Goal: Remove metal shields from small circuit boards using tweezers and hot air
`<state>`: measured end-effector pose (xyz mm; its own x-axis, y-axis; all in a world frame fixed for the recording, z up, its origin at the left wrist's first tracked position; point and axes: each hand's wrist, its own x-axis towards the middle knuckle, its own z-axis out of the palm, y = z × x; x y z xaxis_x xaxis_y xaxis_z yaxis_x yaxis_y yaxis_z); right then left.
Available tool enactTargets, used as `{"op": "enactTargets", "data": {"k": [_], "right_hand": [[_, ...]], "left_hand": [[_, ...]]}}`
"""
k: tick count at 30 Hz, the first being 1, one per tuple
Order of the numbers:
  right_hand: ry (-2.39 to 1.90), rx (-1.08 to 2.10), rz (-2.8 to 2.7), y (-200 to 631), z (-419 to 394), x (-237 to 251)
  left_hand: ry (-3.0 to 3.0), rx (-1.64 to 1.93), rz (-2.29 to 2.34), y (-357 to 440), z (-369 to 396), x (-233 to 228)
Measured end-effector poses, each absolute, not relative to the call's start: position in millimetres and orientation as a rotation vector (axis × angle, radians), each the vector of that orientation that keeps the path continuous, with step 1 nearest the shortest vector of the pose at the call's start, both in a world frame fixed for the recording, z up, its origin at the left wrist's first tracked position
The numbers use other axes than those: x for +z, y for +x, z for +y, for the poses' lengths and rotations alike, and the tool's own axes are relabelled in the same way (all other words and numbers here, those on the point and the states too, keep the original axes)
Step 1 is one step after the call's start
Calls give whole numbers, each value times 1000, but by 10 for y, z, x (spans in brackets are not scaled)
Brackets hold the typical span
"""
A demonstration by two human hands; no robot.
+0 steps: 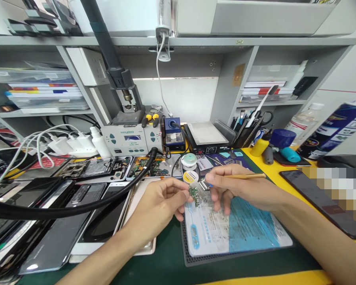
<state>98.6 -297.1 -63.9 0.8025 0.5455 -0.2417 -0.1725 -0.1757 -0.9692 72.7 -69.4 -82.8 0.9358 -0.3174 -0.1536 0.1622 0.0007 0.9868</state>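
Pinched between the thumb and fingertips of my left hand [166, 196] is a small green circuit board [194, 194], tilted over the left edge of a stained blue-and-white sheet [255, 233]. My right hand [234, 186] grips a thin tool with a gold handle [252, 176] like a pen; its handle points right, and its working end, close to the board, is too small to make out. Beyond the fingers stands a round tub with a yellow label [190, 177]. A white-and-green spool-like container [190, 161] is just behind it.
Several phones [68, 221] lie on the left, crossed by a thick black hose [77, 211]. Behind them are trays of circuit parts [154, 166] and a hot-air station [132, 138]. A heating plate [207, 134], a pen holder [249, 126], bottles and a large dark phone [320, 202] occupy the right.
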Motion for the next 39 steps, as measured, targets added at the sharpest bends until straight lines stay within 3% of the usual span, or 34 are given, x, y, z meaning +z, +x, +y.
{"op": "enactTargets", "data": {"k": [17, 30, 39], "right_hand": [[-1655, 555, -248, 1004, -2956, -653], [-2166, 311, -824, 974, -3019, -553], [-2172, 311, -809, 997, -3061, -582]], "left_hand": [[1755, -390, -367, 640, -651, -863], [2094, -88, -581, 584, -648, -883], [2210, 40, -728, 592, -659, -926]]}}
